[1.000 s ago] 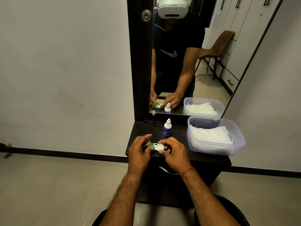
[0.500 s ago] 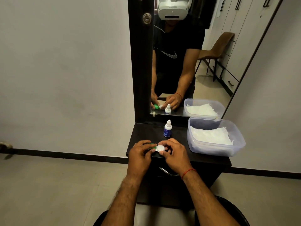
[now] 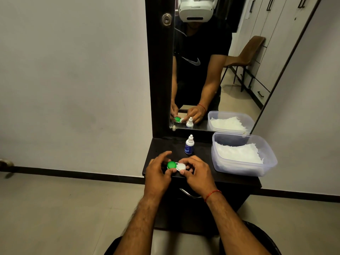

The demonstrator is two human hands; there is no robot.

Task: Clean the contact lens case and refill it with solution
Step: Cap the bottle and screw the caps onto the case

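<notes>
A contact lens case with one green cap and one white cap sits between my hands, just above the front of the dark dresser top. My left hand pinches the green-cap side with thumb and fingers. My right hand pinches the white-cap side. Behind them a small solution bottle with a blue label and white cap stands upright, untouched.
A clear plastic tub holding white tissues stands on the right of the dresser top. A mirror rises right behind, reflecting a person and the objects. A metal drawer handle lies below the top's front edge. Walls flank both sides.
The case has turned so both caps face up and show plainly; earlier my fingers covered most of the green side. Both hands stay in the same spot.
</notes>
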